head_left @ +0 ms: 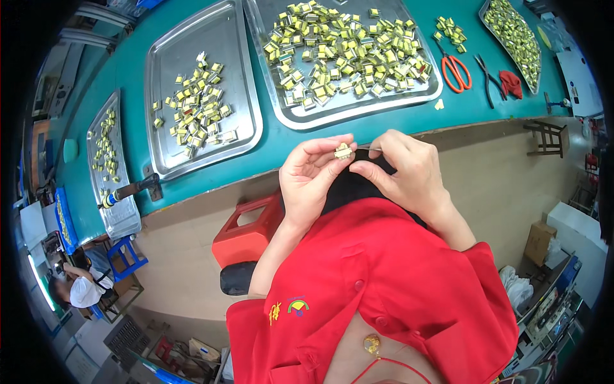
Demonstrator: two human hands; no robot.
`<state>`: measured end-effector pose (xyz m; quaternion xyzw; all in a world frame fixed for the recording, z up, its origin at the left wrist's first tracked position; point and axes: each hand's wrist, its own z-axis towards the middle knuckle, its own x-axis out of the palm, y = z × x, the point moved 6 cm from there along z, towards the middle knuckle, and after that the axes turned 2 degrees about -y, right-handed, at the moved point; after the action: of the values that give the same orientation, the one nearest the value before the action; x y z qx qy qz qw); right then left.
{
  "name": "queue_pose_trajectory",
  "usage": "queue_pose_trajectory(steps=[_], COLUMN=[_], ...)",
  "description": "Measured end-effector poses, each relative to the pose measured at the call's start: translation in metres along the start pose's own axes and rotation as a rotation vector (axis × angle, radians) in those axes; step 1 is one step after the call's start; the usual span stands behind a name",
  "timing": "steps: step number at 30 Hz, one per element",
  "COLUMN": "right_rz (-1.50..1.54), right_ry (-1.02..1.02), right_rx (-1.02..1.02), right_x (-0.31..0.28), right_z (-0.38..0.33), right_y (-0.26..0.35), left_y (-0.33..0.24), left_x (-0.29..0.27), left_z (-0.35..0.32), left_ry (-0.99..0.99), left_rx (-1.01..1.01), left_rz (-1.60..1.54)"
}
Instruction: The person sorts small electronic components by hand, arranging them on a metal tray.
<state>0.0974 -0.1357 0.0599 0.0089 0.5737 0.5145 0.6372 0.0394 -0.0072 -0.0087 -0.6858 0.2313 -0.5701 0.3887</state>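
Head view: I see the left hand [308, 182] gripping a small, boxy yellow part [343, 152], the right hand [409, 169] pinching a thin grey stick [365, 149]; probably careful poking, needing steadiness next.

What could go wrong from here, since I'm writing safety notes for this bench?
The right hand pinches a thin metal piece that points toward the left hand, so a slip might prick a finger.

The left hand holds the small yellow part just off the front edge of the table, so if it slipped out, it could fall to the lap or floor.
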Motion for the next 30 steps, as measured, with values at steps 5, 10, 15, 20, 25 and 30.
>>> queue_pose_trajectory(steps=[5,10,15,20,25,30], right_rz=[-0.209,-0.278,-0.316,-0.34,-0.334,-0.329], right_ry=[0.034,0.013,0.014,0.018,0.037,0.025], right_rx=[-0.085,-0.124,-0.137,-0.147,-0.14,-0.126], right_x=[-0.002,0.0,0.003,0.002,0.003,0.002], right_z=[0.001,0.004,0.004,0.003,0.002,0.003], right_y=[0.009,0.014,0.015,0.017,0.017,0.018], left_y=[0.001,-0.001,-0.004,-0.005,-0.003,-0.003], left_x=[0.0,0.001,0.002,0.003,0.002,0.002], left_z=[0.0,-0.001,-0.002,-0.005,-0.006,-0.005], left_ry=[-0.002,0.001,0.01,0.019,0.008,0.015], left_rx=[-0.004,0.029,0.098,0.114,0.116,0.125], left_rz=[0.014,0.067,0.149,0.21,0.172,0.172])
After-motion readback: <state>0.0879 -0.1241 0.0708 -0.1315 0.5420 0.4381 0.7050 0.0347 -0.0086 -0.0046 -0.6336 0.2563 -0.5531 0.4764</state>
